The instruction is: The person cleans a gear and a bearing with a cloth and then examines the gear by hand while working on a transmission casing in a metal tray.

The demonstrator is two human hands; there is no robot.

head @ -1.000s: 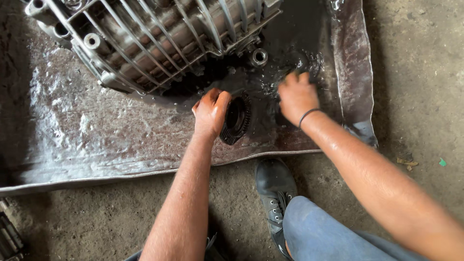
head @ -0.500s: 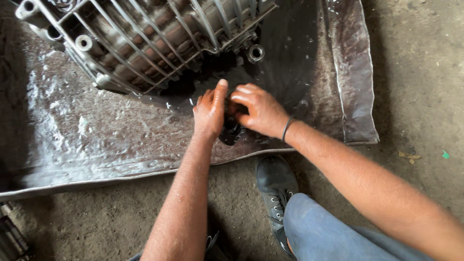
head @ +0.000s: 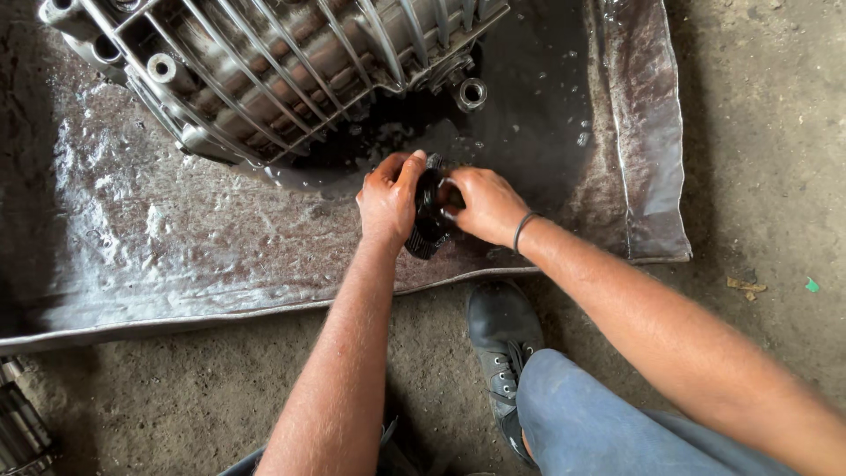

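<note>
A black, oily round gear-like part [head: 428, 220] is held upright just above a wet metal sheet [head: 159, 247]. My left hand [head: 388, 201] grips its left side, thumb over the top rim. My right hand [head: 483, 204], with a dark band on the wrist, grips its right side. Most of the part is hidden between the two hands. Just beyond them lies a large ribbed grey metal housing [head: 273, 70] with a round boss [head: 471, 92] at its near right corner.
The metal sheet has a raised right edge [head: 648, 141] and a dark oily puddle near the housing. Dusty concrete floor [head: 767, 159] surrounds it. My black shoe [head: 502, 339] and blue-trousered knee [head: 599, 423] sit below the sheet. A dark metal object [head: 18, 432] shows at lower left.
My right hand came from the sheet on the right to the black part and took hold of it. Both hands now grip it together, slightly lifted.
</note>
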